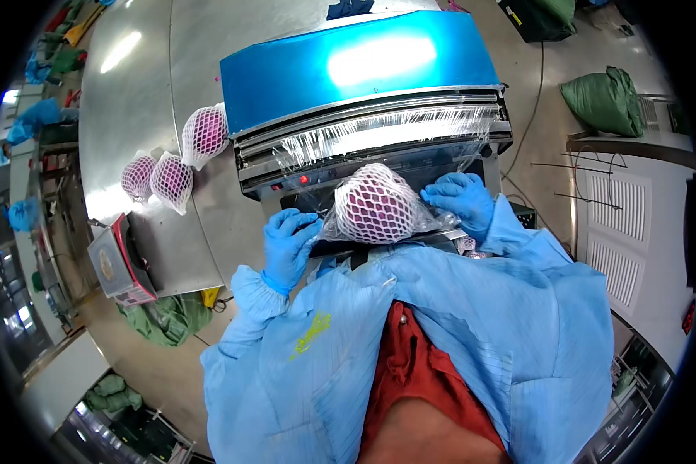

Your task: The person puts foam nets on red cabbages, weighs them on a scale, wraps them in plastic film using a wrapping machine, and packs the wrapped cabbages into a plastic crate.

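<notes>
A large reddish-purple round item in a white foam net (pixel 375 205) lies in front of me at the wrapping machine (pixel 379 139), with clear plastic film (pixel 329 226) around it. To its left, my left hand (pixel 292 241) is closed, fingers pinching the film's edge. On the other side my right hand (pixel 462 201) has its fingers bent and closed on the film too. Both hands wear blue gloves. Film stretches back in creases from the item to the machine's roller area. The item's underside is hidden.
Several netted purple items (pixel 172 182) lie on the metal table (pixel 131 85) left of the machine. A box with a red edge (pixel 122 261) stands at the table's near edge. Green sacks (pixel 605 102) and a white louvred cabinet (pixel 622 224) are on the right. A cable runs along the floor.
</notes>
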`<action>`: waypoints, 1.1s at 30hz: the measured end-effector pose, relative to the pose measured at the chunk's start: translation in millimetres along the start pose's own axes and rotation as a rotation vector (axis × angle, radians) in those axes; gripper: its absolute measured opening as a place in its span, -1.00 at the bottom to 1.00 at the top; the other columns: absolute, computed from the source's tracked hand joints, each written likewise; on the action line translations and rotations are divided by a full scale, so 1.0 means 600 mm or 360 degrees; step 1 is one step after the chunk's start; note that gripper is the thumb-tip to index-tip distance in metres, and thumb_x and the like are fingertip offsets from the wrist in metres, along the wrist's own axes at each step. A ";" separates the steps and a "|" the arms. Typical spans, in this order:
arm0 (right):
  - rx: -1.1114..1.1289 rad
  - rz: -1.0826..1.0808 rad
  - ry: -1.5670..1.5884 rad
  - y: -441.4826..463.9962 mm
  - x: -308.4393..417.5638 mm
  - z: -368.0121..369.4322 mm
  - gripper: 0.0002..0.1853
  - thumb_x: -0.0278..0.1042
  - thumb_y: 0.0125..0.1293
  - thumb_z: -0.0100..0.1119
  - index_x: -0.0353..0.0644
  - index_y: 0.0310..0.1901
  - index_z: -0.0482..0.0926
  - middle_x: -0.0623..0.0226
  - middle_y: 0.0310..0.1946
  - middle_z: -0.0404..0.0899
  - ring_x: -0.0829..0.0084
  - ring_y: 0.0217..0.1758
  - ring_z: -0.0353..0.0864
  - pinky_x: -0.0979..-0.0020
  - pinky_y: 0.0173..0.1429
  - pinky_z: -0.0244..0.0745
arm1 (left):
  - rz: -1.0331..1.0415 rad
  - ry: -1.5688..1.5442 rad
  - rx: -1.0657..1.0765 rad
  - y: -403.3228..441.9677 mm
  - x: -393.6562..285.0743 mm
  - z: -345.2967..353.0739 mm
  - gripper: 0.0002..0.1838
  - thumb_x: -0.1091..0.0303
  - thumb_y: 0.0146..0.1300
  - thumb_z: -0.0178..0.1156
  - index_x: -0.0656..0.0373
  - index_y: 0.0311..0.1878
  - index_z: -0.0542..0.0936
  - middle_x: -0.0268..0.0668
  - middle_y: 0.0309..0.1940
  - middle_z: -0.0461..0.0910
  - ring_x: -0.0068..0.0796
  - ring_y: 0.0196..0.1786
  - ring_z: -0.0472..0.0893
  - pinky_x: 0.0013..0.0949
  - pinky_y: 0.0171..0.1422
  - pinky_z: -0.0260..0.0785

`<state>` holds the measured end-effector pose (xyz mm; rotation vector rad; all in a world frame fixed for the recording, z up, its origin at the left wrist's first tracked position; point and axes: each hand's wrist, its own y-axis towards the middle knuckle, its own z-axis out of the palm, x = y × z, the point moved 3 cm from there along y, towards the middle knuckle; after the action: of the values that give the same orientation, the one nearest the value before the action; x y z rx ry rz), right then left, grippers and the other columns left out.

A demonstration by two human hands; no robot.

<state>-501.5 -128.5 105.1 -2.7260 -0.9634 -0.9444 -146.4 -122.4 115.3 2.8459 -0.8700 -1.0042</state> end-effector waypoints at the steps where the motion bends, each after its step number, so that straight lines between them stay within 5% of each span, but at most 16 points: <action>1: -0.0006 -0.0016 -0.0028 0.002 0.026 -0.031 -0.59 -0.50 0.12 0.21 0.01 0.06 0.60 0.33 -0.06 0.64 0.27 0.02 0.58 0.14 0.22 0.28 | 0.0069 0.0033 -0.0071 0.003 -0.004 -0.011 -0.67 0.45 0.00 0.31 0.06 -0.08 0.67 -0.31 -0.02 0.59 -0.13 0.10 0.45 -0.12 0.15 0.28; 2: -0.0026 -0.0053 -0.0080 0.003 0.046 -0.050 -0.61 -0.49 0.14 0.21 -0.01 0.04 0.61 0.32 -0.08 0.64 0.29 0.03 0.57 0.13 0.24 0.25 | 0.0095 0.0018 -0.0119 0.003 -0.018 -0.021 -0.73 0.55 0.08 0.24 0.14 -0.11 0.66 -0.23 -0.06 0.57 -0.11 0.08 0.47 -0.16 0.22 0.28; 5: -0.0125 -0.0073 -0.0023 0.007 0.099 -0.097 -0.70 -0.44 0.21 0.18 -0.07 0.00 0.62 0.32 -0.13 0.65 0.31 0.03 0.57 0.12 0.26 0.20 | -0.0022 -0.0486 -0.0492 0.010 -0.047 -0.038 -0.89 0.45 0.12 0.28 0.16 -0.26 0.65 -0.24 -0.13 0.59 -0.14 0.06 0.50 -0.14 0.07 0.34; 7: -0.0254 0.0020 0.0281 0.020 0.122 -0.129 -0.77 -0.39 0.27 0.15 -0.14 -0.05 0.63 0.32 -0.17 0.65 0.29 0.00 0.57 0.16 0.23 0.24 | -0.0364 -0.1018 -0.0669 0.021 -0.052 -0.039 -0.94 0.46 0.27 0.17 0.23 -0.27 0.60 -0.24 -0.24 0.59 -0.38 -0.15 0.56 -0.34 -0.05 0.40; 9: -0.0333 0.0280 0.0818 0.025 0.124 -0.123 -0.78 -0.31 0.43 0.01 -0.25 -0.22 0.60 0.30 -0.28 0.61 0.38 -0.21 0.57 0.35 0.00 0.40 | -0.0928 -0.1833 -0.0825 0.036 -0.060 -0.028 -0.90 0.45 0.33 0.11 0.25 -0.26 0.59 -0.26 -0.28 0.58 -0.53 -0.25 0.56 -0.46 -0.13 0.41; 10: -0.0370 0.0472 0.1021 0.018 0.121 -0.107 -0.75 -0.29 0.46 -0.02 -0.27 -0.25 0.59 0.30 -0.30 0.59 0.42 -0.27 0.55 0.40 -0.09 0.43 | -0.1044 -0.1970 -0.1004 0.043 -0.060 -0.011 -0.82 0.35 0.39 0.10 0.25 -0.27 0.58 -0.33 -0.41 0.56 -0.72 -0.45 0.48 -0.61 -0.34 0.33; 13: -0.0657 0.1001 0.1453 -0.003 0.096 -0.041 -0.64 -0.17 0.47 0.01 -0.28 -0.39 0.54 0.38 -0.50 0.50 0.58 -0.47 0.45 0.54 -0.40 0.35 | -0.1412 -0.2142 -0.1072 0.021 -0.012 0.065 -0.72 0.23 0.41 0.08 0.18 -0.41 0.50 -0.34 -0.47 0.50 -0.69 -0.54 0.39 -0.58 -0.54 0.18; 14: -0.0755 0.1201 0.1530 -0.012 0.081 -0.022 -0.63 -0.14 0.46 0.04 -0.28 -0.41 0.54 0.40 -0.54 0.49 0.59 -0.49 0.43 0.54 -0.42 0.33 | -0.1364 -0.2035 -0.1148 0.021 -0.005 0.084 -0.69 0.22 0.40 0.11 0.11 -0.49 0.44 -0.40 -0.57 0.46 -0.74 -0.65 0.30 -0.59 -0.65 0.02; 17: -0.0928 0.1571 0.1420 -0.038 0.033 0.031 -0.57 -0.07 0.42 0.10 -0.24 -0.50 0.50 0.47 -0.66 0.43 0.62 -0.56 0.36 0.52 -0.45 0.28 | -0.1380 -0.1688 -0.1171 0.014 0.002 0.094 -0.71 0.25 0.39 0.14 0.13 -0.47 0.48 -0.43 -0.59 0.46 -0.75 -0.64 0.29 -0.63 -0.61 0.04; 19: -0.0895 0.1668 0.1166 -0.044 0.009 0.051 -0.56 -0.06 0.43 0.08 -0.24 -0.51 0.49 0.45 -0.65 0.45 0.62 -0.57 0.36 0.49 -0.45 0.30 | -0.1199 -0.1120 -0.1052 0.012 0.003 0.105 -0.72 0.27 0.36 0.19 0.23 -0.44 0.52 -0.35 -0.56 0.46 -0.57 -0.57 0.34 -0.43 -0.48 0.22; 20: -0.0735 0.1686 0.0870 -0.046 -0.001 0.060 -0.60 -0.06 0.43 0.06 -0.22 -0.45 0.52 0.35 -0.62 0.48 0.46 -0.59 0.44 0.38 -0.44 0.35 | -0.1053 -0.0844 -0.1022 0.022 -0.001 0.112 -0.74 0.29 0.35 0.20 0.24 -0.43 0.51 -0.32 -0.54 0.45 -0.50 -0.56 0.36 -0.38 -0.46 0.25; 23: -0.0608 0.1115 -0.0396 0.000 0.022 0.077 -0.68 -0.12 0.42 0.07 -0.19 -0.40 0.52 0.27 -0.57 0.50 0.51 -0.53 0.47 0.42 -0.41 0.38 | -0.0541 -0.0234 -0.0913 0.069 -0.023 0.124 -0.86 0.39 0.27 0.22 0.22 -0.38 0.54 -0.14 -0.42 0.48 -0.12 -0.43 0.52 -0.25 -0.34 0.39; 25: -0.0474 0.1144 -0.0459 0.020 0.018 0.103 -0.73 -0.16 0.37 0.14 -0.17 -0.39 0.51 0.16 -0.52 0.51 0.35 -0.50 0.54 0.36 -0.40 0.43 | -0.0445 -0.0137 -0.0866 0.097 -0.036 0.139 -0.90 0.40 0.24 0.24 0.21 -0.33 0.58 -0.15 -0.39 0.52 -0.16 -0.41 0.58 -0.29 -0.33 0.43; 31: -0.0789 0.0860 -0.0337 0.035 0.017 0.099 -0.75 -0.19 0.34 0.19 -0.17 -0.40 0.50 0.18 -0.53 0.50 0.31 -0.52 0.52 0.35 -0.41 0.42 | -0.0298 -0.1052 -0.0746 0.135 -0.039 0.164 -0.89 0.45 0.29 0.17 0.27 -0.23 0.63 -0.21 -0.33 0.59 -0.41 -0.25 0.60 -0.44 -0.11 0.44; 33: -0.0902 0.0773 -0.0198 0.032 0.026 0.080 -0.76 -0.20 0.33 0.20 -0.17 -0.40 0.50 0.18 -0.53 0.50 0.29 -0.53 0.52 0.34 -0.42 0.42 | -0.0497 -0.1773 -0.0556 0.147 -0.038 0.181 -0.85 0.41 0.34 0.15 0.28 -0.20 0.64 -0.27 -0.26 0.63 -0.51 -0.20 0.59 -0.46 -0.03 0.44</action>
<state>-455.4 -121.7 77.5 -3.2642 0.0031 -1.0749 -268.2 -166.3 57.7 1.9988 -0.1373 -2.5301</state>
